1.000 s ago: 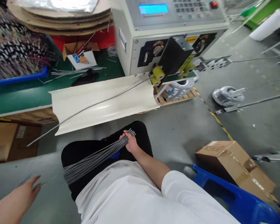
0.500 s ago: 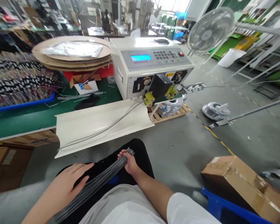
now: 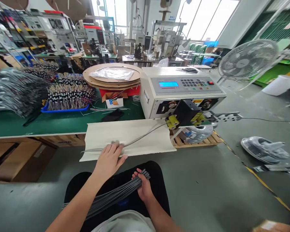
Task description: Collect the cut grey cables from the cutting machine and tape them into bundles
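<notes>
Head view: right grip wrapped snug round grey wire bundle, rest of it running left over lap. Left grip palm-down at grey cable in cream chute, kinda hard to say if pinching. Machine beyond both, off right.

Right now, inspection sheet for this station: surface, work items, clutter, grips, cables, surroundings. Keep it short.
Surface: green benchtop, cream curved chute along its front edge.
Work items: grey cable bundle; cable-feed machine, blue display lit.
Clutter: wire offcuts, small open carton, flat black object.
Grips: right grip closed round the bundle near one end; left grip over the chute, contact unclear.
Cables: single grey cable runs from yellow rollers along the chute.
Surroundings: caged fan; wrapped coil and striped tape on the floor.
</notes>
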Motion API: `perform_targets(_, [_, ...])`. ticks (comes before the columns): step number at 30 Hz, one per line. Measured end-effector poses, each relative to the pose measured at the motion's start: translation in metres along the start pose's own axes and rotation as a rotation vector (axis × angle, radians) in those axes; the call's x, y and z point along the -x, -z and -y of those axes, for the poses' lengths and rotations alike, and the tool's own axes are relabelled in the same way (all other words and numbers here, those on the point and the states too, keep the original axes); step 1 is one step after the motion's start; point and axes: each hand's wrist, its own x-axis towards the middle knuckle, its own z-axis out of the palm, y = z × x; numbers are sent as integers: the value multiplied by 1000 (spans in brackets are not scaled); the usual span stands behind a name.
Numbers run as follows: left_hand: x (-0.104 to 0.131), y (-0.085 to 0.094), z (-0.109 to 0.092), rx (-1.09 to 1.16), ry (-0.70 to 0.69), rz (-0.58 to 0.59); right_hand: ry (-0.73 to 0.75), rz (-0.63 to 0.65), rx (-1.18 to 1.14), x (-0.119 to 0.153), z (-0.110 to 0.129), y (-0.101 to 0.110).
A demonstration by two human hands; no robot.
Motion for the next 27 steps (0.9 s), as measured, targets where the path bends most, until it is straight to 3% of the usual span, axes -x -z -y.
perform_targets(5, [29, 3, 26, 25, -12, -11, -23, 23, 18, -2, -1, -2])
perform_targets(10, [57, -1, 53, 89, 9, -186, -30, 24, -2, 1, 0, -4])
perform_targets(13, [77, 10, 65, 94, -132, -223, -19, 23, -2, 2, 1, -6])
perform_targets(16, [102, 31, 69, 64, -308, -138, -11, 22, -2, 2, 2, -7])
perform_targets(20, [143, 49, 62, 10, -363, 39, -22, 27, 1, 1, 2, -8])
perform_targets(23, [175, 42, 54, 25, -320, 158, -21, 31, -13, 1, 1, -9])
perform_targets(27, [219, 18, 51, 27, -197, 276, -27, 55, -36, 4, 1, -11])
